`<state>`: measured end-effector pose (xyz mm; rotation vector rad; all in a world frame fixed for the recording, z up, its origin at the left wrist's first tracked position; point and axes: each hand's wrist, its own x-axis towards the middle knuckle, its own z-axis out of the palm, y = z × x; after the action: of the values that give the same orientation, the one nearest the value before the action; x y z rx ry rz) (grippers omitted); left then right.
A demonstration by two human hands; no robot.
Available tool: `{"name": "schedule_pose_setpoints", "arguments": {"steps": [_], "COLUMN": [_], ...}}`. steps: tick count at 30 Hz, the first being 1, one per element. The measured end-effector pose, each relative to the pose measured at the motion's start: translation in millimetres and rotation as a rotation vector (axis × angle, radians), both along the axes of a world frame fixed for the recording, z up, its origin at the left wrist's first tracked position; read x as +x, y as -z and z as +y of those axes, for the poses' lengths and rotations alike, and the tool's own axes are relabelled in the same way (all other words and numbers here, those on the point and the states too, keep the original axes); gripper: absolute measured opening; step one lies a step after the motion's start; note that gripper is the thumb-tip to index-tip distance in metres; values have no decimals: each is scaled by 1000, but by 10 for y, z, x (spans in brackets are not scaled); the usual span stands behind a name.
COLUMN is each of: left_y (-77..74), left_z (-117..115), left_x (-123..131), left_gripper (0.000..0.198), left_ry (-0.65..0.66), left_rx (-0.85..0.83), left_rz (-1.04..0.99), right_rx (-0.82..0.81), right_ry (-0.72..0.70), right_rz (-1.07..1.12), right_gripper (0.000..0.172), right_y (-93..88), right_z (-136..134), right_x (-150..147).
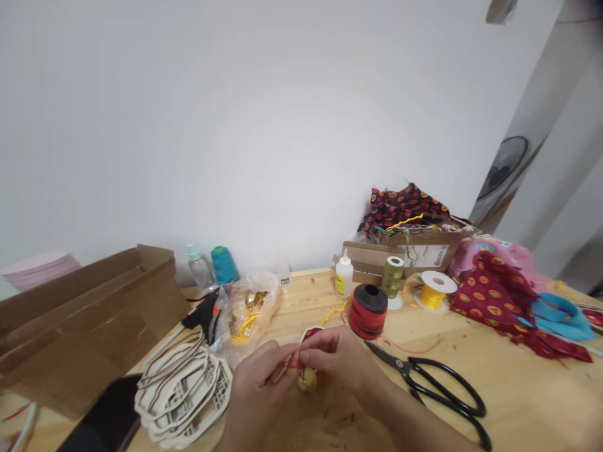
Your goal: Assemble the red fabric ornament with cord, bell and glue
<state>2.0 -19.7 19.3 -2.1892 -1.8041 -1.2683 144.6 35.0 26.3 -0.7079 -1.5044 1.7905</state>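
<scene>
In the head view my left hand (264, 380) and my right hand (336, 358) meet low in the middle, just above the table. Thin red cord (293, 363) is pinched between the fingertips of my left hand. The thumb and index finger of my right hand close on the same cord, close to the left fingertips. Below the fingers hangs or rests a round gold bell (307, 380); which of the two, I cannot tell. Behind my right fingers shows part of a dark red patterned piece with a pale edge (311, 331).
Black-handled scissors (438, 383) lie right of my hands. Beyond stand a red cord spool (368, 312), a glue bottle (343, 276) and a yellow cord spool (433, 292). Left are wooden cut-outs (183, 389), a plastic bag with bells (249, 311) and a cardboard box (94, 320).
</scene>
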Motion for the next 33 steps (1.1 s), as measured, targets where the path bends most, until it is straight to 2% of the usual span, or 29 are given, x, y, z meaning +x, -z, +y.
{"name": "schedule_pose_setpoints", "arguments": {"steps": [7,10,14,19,22,25,33], "left_y": [-20,-31,-63,-48,-13,3,-44], "left_z": [-14,0,27,69,85,95,94], "left_x": [44,50,50,63,73,76,85], "left_gripper": [17,14,19,21,21,21,23], "left_ry": [-35,-55,-108,-8,36,50,108], "left_rx": [0,-49,-183,-380,-404,-412,-452], "left_rz": [-118,-243,-468,-586,-613,-640,-717], "right_rx": [4,52,266,725,880,952,974], "right_ry": [55,87,248,346,360,377,399], "right_rz": [72,56,-95,-328,-420,-479,-475], "right_gripper": [13,15,16,19,18,19,17], "right_y": [45,81,128,84,58,62,88], "right_z": [14,10,2,0,0,-1,-1], "right_x": [-49,-71,-68,-6,12,10,14]}}
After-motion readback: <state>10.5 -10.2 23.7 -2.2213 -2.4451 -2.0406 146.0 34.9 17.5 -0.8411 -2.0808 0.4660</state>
